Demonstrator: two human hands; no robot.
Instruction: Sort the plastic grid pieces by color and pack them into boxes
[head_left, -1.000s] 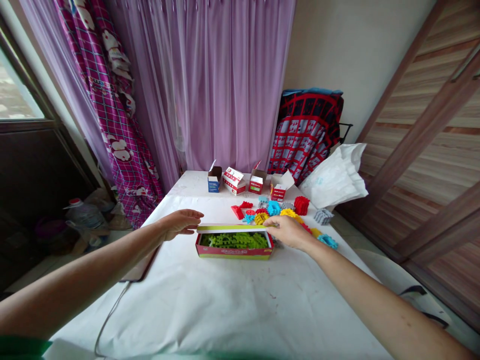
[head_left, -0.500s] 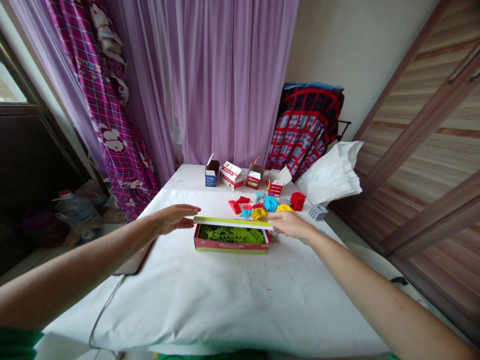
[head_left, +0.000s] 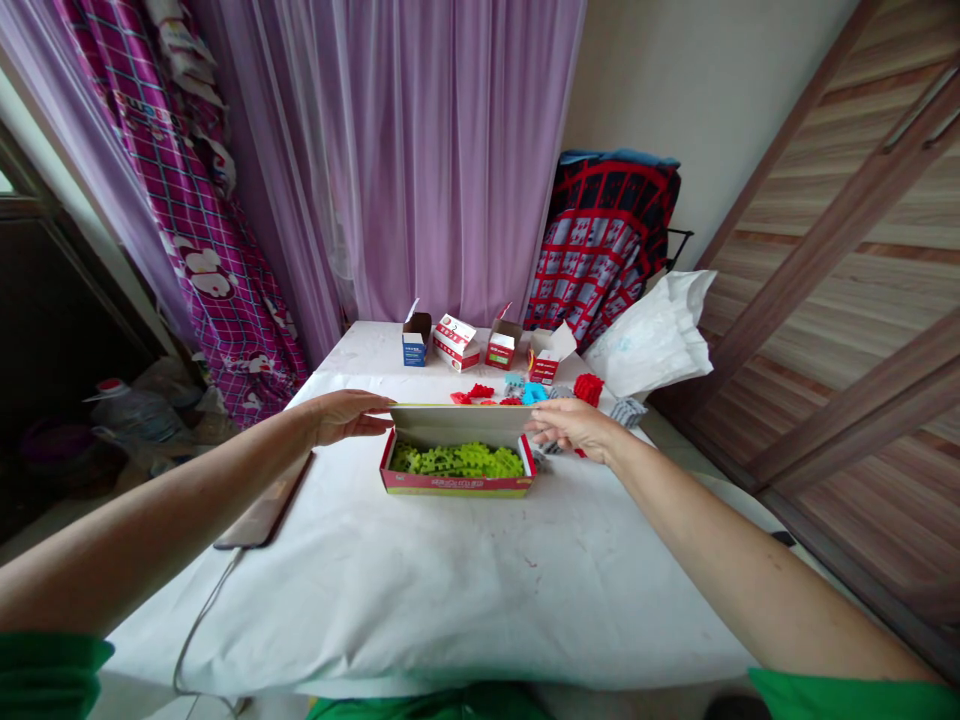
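A long red and green cardboard box (head_left: 457,486) rests on the white-covered table, filled with bright green plastic building pieces (head_left: 461,460). Its hinged lid (head_left: 459,424) stands raised at the back, pale grey inside facing me. At the lid's left end, my left hand (head_left: 351,416) grips the edge between thumb and fingers. My right hand (head_left: 571,425) has its fingers curled on the lid's right end. Behind the lid lie red pieces (head_left: 480,393), blue pieces (head_left: 534,393) and a red block cluster (head_left: 589,388), partly hidden by the lid and my right hand.
Small open cartons stand along the far edge: a blue one (head_left: 415,349), a red-white one (head_left: 455,345) and two red ones. A white plastic bag (head_left: 652,335) sits at the right. Near my left forearm lies a flat tablet-like device (head_left: 266,505) with a cable (head_left: 201,610).
The lid has swung from lying low over the box to more upright, so its inner face shows. Both hands stay at its ends. The view has shifted slightly.
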